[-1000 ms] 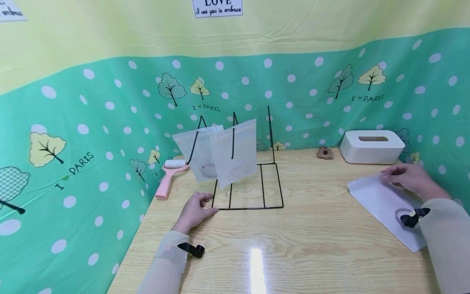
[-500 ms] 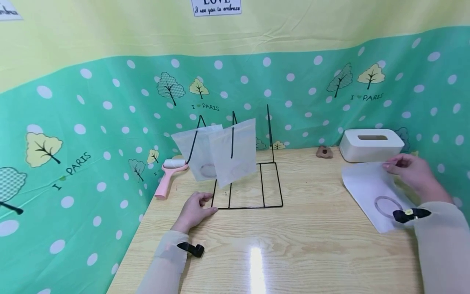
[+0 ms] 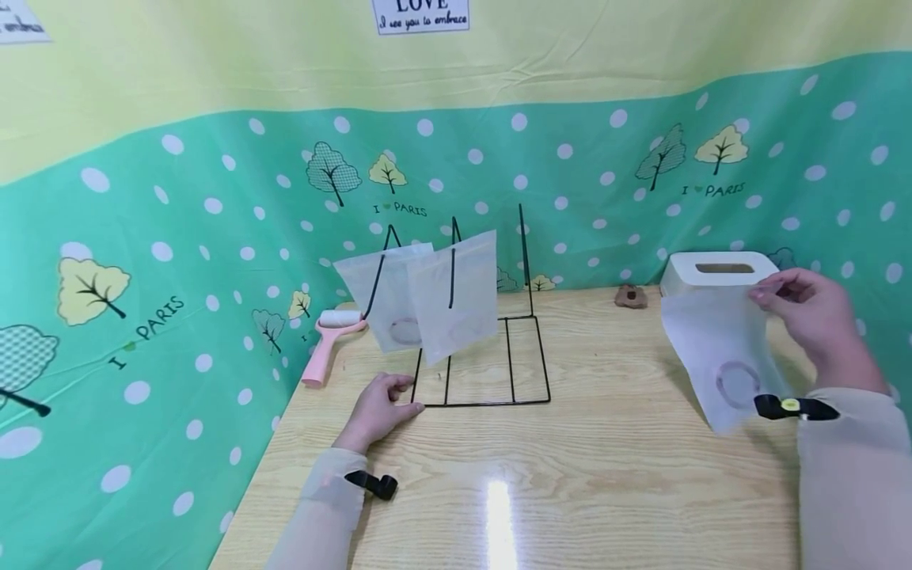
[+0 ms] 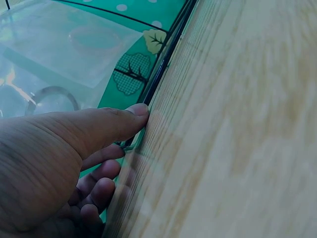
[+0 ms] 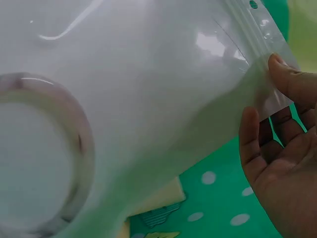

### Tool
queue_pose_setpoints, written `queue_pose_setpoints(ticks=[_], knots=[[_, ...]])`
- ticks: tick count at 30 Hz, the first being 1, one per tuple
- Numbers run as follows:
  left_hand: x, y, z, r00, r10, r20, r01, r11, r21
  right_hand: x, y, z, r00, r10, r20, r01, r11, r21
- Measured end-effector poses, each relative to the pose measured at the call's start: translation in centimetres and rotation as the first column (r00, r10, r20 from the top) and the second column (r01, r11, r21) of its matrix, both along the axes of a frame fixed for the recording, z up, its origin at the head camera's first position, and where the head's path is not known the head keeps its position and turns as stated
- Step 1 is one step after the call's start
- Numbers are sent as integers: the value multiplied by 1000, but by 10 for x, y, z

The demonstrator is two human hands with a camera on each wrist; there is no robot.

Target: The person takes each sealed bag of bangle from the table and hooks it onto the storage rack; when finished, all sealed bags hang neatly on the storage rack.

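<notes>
My right hand [image 3: 819, 317] pinches a frosted zip bag [image 3: 712, 336] by its top right corner, and the bag hangs over the right side of the table. A round bangle [image 5: 81, 144] lies inside it; a small hole shows near the zip edge in the right wrist view. My left hand [image 3: 379, 412] holds the front left corner of a black wire rack [image 3: 492, 404], its thumb [image 4: 136, 113] on the wire. Two similar bags, a left one [image 3: 381, 277] and a right one [image 3: 463, 293], hang on the rack's left and middle prongs, each with a ring shape inside.
A pink lint roller [image 3: 324, 352] lies left of the rack. At the back right stands a white tissue box [image 3: 720, 269], partly behind the held bag, with a small brown object [image 3: 630, 297] beside it. The rack's right prong [image 3: 526, 261] bears no bag. A patterned curtain [image 3: 584, 174] backs the table.
My right hand has raised the bag off the table; it now hangs more upright, its lower end further left. The left hand and the rack have stayed put.
</notes>
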State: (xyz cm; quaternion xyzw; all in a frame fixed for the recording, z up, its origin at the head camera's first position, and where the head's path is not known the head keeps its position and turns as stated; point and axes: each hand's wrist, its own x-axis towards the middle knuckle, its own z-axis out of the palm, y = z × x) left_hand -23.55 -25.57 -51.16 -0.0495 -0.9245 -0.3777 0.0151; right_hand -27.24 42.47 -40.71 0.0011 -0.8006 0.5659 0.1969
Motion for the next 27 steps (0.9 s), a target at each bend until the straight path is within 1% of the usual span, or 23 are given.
queue_pose_setpoints(ticks=[6,12,18,22,27], knots=[[-2,-1,-3,1000,-2,-5,2,1000,0,7,-13,17,998,1,-63,0,1000,23],[-3,-1,-4,1000,-13,-10,13,1000,8,13,-27,29,993,11,-117,-8,1000,25],[-2,-2,-4,1000,-13,-4,13,1000,1,20,-41,41,981,11,-196,-6,1000,26],[-2,-2,-2,1000,-6,-5,6,1000,2,24,-55,49,975,-14,-224,23,999,38],[-3,-3,-3,1000,-16,-8,16,1000,-3,28,-72,57,970,-64,-237,70,997,21]])
